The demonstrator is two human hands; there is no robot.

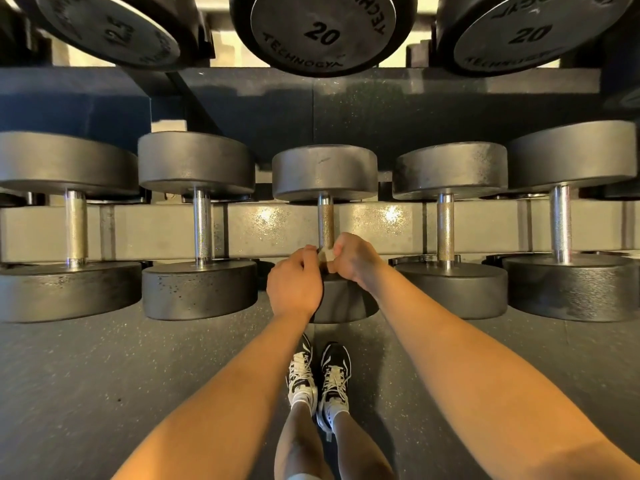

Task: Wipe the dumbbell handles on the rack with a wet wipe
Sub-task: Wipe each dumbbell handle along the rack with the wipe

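Both the left hand [294, 285] and the right hand [353, 261] are curled, fingers [309, 253] pinching a wet wipe [325, 255] drawn round the near end of the middle dumbbell handle [325, 220] on the rack [381, 223], apparently for all-round contact.

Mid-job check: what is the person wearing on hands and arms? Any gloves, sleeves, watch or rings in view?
No gloves on the left hand or the right hand, and no watch, band or ring shows. The left forearm and the right forearm are bare to the frame's edge, no sleeve in view. Below: black-and-white trainers with white laces, white socks.
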